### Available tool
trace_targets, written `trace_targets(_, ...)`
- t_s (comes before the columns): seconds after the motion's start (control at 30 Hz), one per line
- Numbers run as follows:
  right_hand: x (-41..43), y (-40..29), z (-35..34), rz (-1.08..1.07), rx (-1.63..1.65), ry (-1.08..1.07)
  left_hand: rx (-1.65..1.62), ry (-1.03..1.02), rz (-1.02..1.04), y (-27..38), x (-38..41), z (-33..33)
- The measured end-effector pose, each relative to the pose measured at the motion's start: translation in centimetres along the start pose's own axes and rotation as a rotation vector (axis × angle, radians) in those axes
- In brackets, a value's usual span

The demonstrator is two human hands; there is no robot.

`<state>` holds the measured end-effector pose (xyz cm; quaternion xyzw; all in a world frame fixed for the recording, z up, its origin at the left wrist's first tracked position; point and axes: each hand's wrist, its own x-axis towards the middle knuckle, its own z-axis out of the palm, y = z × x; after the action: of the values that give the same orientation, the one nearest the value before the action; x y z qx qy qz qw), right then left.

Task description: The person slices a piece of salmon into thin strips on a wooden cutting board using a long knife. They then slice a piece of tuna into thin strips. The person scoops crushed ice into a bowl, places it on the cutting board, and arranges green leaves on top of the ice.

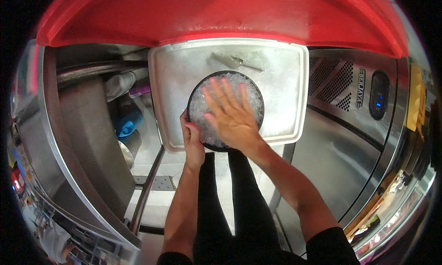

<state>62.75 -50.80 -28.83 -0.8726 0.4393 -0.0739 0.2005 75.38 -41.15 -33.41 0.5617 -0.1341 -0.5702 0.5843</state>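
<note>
A round, black-rimmed container (214, 148) is filled to the top with crushed ice (254, 92). My left hand (194, 140) grips its left side, the thumb near the rim and the fingers partly hidden behind the wall. Palm down over the ice lies my right hand (234, 120), fingers spread and grasping nothing; it covers the middle of the ice. The container is over a white rectangular bin (305, 92) whose inside holds pale, frosty ice. On that ice, beyond the container, rests a metal scoop (226, 60) with its handle to the right.
A curved red panel (221, 16) spans the far side. To the right stands a stainless steel appliance (335, 158) with vents and a lit control display (379, 95). At left are a steel counter (86, 140), stacked clear cups (121, 83) and a blue object (129, 123).
</note>
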Motion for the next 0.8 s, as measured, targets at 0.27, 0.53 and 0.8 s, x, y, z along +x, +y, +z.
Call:
trace_targets(0.27, -3.0, 2.1, -4.9, 0.219, 0.001, 0.081, -0.172, 0.003, -0.106, 0.9, -0.6, -0.4)
trace_targets(0.53, -1.2, -2.4, -7.0, 0.187, 0.005, 0.159, -0.206, -0.213, -0.092, 4.2, -1.3, 0.1)
trace_targets(0.8, -4.2, -9.1, -14.3, 0.125, -0.046, 0.251, -0.1, -0.221, 0.029, 8.5, -5.5, 0.3)
